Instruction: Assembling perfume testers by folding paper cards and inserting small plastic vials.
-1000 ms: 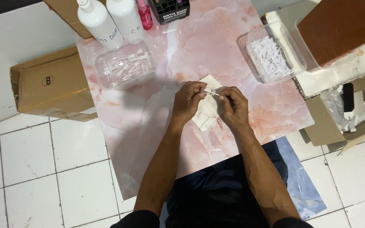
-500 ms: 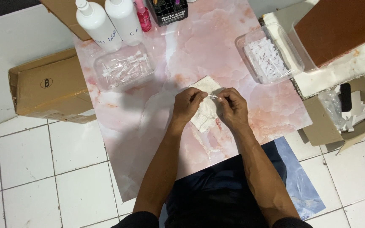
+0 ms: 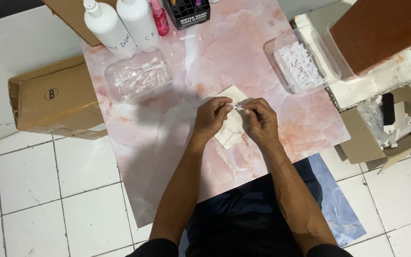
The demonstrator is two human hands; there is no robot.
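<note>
My left hand (image 3: 212, 116) and my right hand (image 3: 261, 119) meet over the middle of a pink marble-patterned table (image 3: 167, 143). Between their fingertips they pinch one small clear vial (image 3: 238, 108), held level. Under the hands lies a white cloth (image 3: 229, 128), partly hidden by my fingers. A clear tub of small clear vials (image 3: 139, 77) stands to the upper left of my left hand. To the upper right of my right hand, another clear tub (image 3: 300, 64) holds white pieces.
Two white spray bottles (image 3: 120, 24), a pink bottle (image 3: 159, 19) and a black rack (image 3: 186, 12) line the far edge. A cardboard box (image 3: 53, 100) sits on the tiled floor at left. An open box with plastic bags (image 3: 386, 123) lies at right, below a brown board (image 3: 381, 31).
Both hands stay over the cloth with only small finger movements on the vial. The view has shifted slightly.
</note>
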